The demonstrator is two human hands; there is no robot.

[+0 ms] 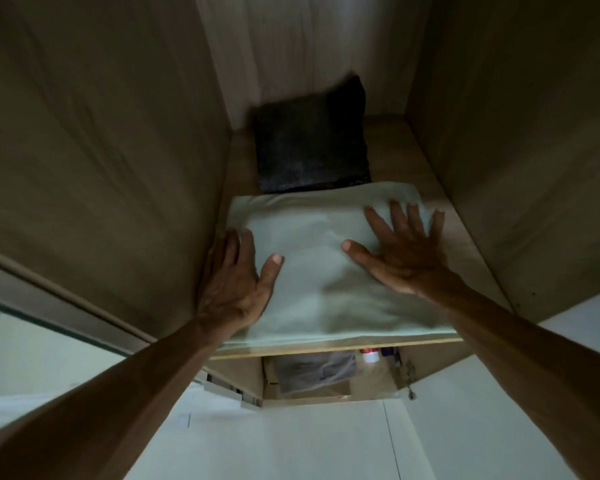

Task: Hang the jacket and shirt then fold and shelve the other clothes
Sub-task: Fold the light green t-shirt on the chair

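Observation:
A folded pale green garment (312,271) lies flat on a wooden wardrobe shelf (426,174), reaching its front edge. My right hand (400,247) rests palm down on the garment's right part, fingers spread. My left hand (234,278) presses against the garment's left edge, next to the wardrobe's left wall, thumb on top of the cloth. Behind the green garment sits a folded dark garment (310,147) at the back of the same shelf.
Wooden side walls (101,150) close in the shelf on both sides. Below the shelf, a lower compartment holds a folded grey cloth (314,370) and small bottles (373,355). White cupboard fronts (291,441) lie underneath.

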